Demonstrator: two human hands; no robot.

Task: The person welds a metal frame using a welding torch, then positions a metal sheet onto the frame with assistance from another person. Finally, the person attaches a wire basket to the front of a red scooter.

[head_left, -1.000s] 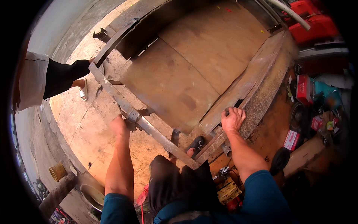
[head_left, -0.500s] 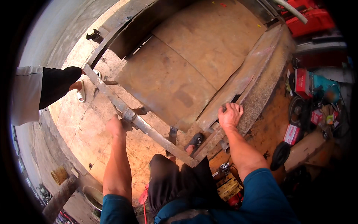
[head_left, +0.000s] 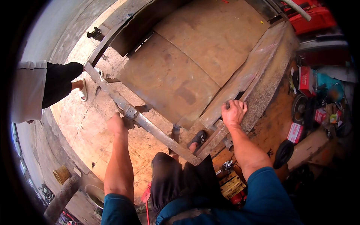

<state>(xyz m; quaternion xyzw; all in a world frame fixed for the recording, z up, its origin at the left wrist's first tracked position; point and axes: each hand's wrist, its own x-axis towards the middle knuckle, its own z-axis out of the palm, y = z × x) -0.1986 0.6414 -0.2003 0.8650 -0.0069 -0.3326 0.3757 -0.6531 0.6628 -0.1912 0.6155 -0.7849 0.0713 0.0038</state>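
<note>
Where my left hand (head_left: 116, 123) is: a bit left of centre, right up against a dark fitting (head_left: 130, 123) on the grey cross bar (head_left: 157, 133).
Left grip: curled into a fist, but it's a bit blurry and the fingers are tucked away, so can't tell if they're really clasped round anything.
Right hand (head_left: 234, 112): right of centre, back of the hand up, fingers hooked over the rusty side rail (head_left: 264, 92). Pretty narrow grip, that one's holding the metal.
Metal frame: takes up the middle and top of the shot. Cross bar slants from upper left down to bottom centre and meets the rail just in front of my dark trousers (head_left: 167, 180).
Sheet panel (head_left: 183, 71): big brown two-piece flat thing inside the frame, upper centre, seam running diagonally.
Dark shoe (head_left: 201, 137): lower centre, inside that bar-and-rail corner.
Other person: left edge, white cloth (head_left: 30, 90), black shorts (head_left: 60, 80) and a light sandal (head_left: 83, 90), near the bar's far end.
Right-side clutter: red box (head_left: 306, 80), black disc (head_left: 284, 153) lower down, red cases (head_left: 315, 24) up top.
Lower left: yellowish pot (head_left: 60, 175) and a round basin (head_left: 95, 195).
</note>
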